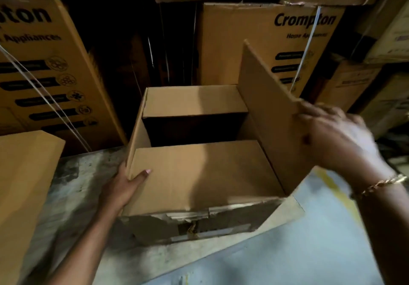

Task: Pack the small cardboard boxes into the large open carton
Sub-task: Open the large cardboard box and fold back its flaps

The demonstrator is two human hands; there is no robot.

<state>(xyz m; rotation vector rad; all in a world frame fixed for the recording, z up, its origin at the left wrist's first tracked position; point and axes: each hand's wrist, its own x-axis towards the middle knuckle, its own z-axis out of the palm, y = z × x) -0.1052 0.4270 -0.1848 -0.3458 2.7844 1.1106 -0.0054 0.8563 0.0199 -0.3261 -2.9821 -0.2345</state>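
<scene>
I read the large carton [155,225] as dead ahead between both hands, standing on a worn grey surface [84,174] with its long axis running away from me. The left grip [124,187] pinches the carton's near-left corner, thumb lying inside on the near flap [199,174] and palm outside, at the foot of the upright left flap [135,138]. The right grip [338,138] is motion-blurred, but its fingers look curled over the outer edge of the raised right flap [265,112], so I judge it is holding that flap. The near flap and the far flap [194,101] both fold inward, leaving only a dark slot between them as the mouth. Neither grip carries a small box, and I can see none inside. A plain cardboard box [24,185] at the left edge, well apart from the left grip on its outer side, may be one of them, though I cannot tell. The coming move, as I judge it, turns on swinging the near flap back toward me to widen the mouth, and the left grip is nearer to it.
</scene>
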